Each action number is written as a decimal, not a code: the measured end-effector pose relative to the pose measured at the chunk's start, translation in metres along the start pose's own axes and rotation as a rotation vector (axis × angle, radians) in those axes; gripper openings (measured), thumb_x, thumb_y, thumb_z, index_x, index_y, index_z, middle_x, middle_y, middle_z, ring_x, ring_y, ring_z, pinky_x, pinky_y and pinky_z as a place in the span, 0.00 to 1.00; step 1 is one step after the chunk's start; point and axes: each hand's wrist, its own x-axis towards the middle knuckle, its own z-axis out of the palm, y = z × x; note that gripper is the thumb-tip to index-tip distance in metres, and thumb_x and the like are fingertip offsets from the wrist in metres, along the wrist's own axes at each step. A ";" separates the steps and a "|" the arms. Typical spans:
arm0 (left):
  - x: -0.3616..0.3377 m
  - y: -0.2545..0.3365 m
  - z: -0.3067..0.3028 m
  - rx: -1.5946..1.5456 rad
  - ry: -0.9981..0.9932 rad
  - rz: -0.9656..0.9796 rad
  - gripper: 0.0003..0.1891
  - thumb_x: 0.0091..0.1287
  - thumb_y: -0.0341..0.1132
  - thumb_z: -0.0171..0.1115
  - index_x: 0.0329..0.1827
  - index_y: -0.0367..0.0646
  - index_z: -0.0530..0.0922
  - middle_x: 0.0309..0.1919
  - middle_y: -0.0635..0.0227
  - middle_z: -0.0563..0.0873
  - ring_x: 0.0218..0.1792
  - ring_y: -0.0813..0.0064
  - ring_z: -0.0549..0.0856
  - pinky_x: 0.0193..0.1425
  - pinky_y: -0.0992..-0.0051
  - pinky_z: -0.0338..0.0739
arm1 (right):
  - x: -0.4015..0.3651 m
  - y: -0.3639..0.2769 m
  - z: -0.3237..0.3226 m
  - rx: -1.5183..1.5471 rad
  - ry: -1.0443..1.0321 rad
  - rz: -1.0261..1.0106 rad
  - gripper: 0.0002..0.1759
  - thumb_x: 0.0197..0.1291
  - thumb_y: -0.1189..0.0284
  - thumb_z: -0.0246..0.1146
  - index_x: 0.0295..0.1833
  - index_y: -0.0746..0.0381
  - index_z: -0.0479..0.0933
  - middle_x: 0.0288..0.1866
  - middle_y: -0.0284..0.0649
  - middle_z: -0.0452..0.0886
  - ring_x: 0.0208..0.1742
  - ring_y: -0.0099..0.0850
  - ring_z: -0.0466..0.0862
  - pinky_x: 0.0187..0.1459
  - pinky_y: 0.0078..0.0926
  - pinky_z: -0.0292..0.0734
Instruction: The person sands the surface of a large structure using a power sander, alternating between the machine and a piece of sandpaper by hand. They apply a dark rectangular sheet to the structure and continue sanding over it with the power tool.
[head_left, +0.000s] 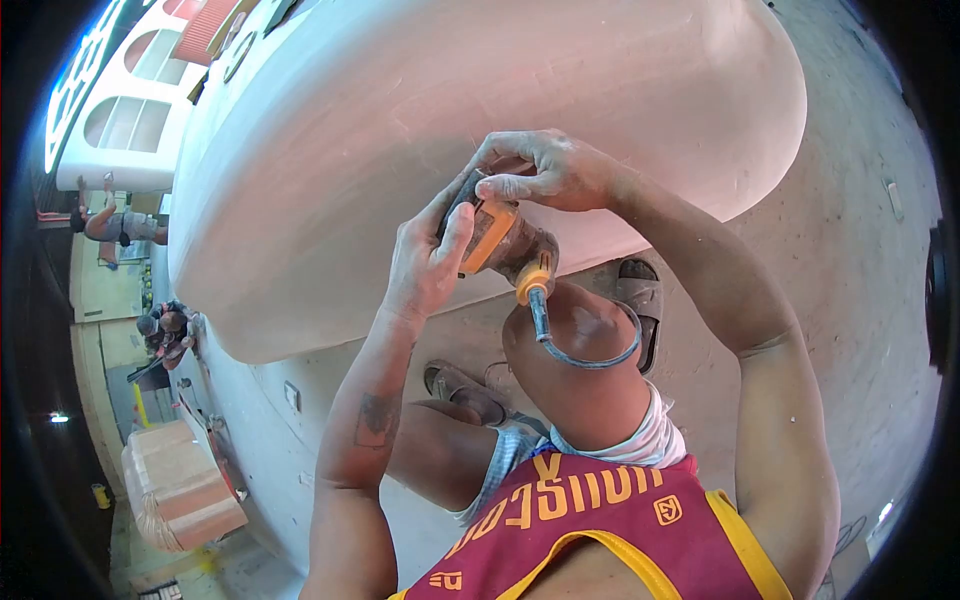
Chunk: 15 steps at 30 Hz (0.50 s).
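Observation:
A dusty yellow and dark power sander [490, 235] is held between my two hands, close to the pale curved surface of a large rounded piece [330, 160]. My left hand [430, 260] wraps the sander's left side, thumb along its body. My right hand [550, 170] curls over its far end, with the thumb pressed near the dark pad side. Whether the pad touches the pale surface is hidden by my fingers. From the sander's near end a grey-blue cord [590, 362] loops over my bent knee.
Dusty floor [780, 290] surrounds my sandalled feet. A taped cardboard box [185, 485] stands at lower left. At left, one person [120, 225] is by white arched shelving [130, 120], and another person [170, 330] crouches lower down.

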 end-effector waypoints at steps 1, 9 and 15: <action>0.000 -0.001 0.000 0.000 -0.001 0.017 0.27 0.83 0.49 0.55 0.76 0.40 0.78 0.54 0.58 0.91 0.54 0.73 0.87 0.63 0.71 0.79 | 0.001 0.001 0.000 0.013 -0.002 -0.016 0.25 0.73 0.52 0.68 0.63 0.60 0.82 0.60 0.46 0.89 0.65 0.41 0.85 0.68 0.39 0.78; -0.001 -0.003 -0.004 -0.101 -0.028 -0.048 0.28 0.86 0.51 0.51 0.77 0.41 0.77 0.51 0.60 0.91 0.50 0.73 0.86 0.60 0.72 0.79 | 0.004 0.007 0.001 0.103 -0.040 -0.060 0.21 0.74 0.58 0.68 0.62 0.61 0.82 0.56 0.42 0.89 0.61 0.36 0.85 0.67 0.38 0.78; -0.001 0.000 -0.003 0.033 -0.024 -0.027 0.27 0.86 0.51 0.52 0.79 0.44 0.77 0.46 0.63 0.88 0.42 0.77 0.81 0.53 0.74 0.78 | -0.003 0.008 -0.003 0.023 -0.068 -0.055 0.27 0.73 0.55 0.70 0.70 0.58 0.78 0.66 0.46 0.84 0.69 0.39 0.83 0.73 0.40 0.75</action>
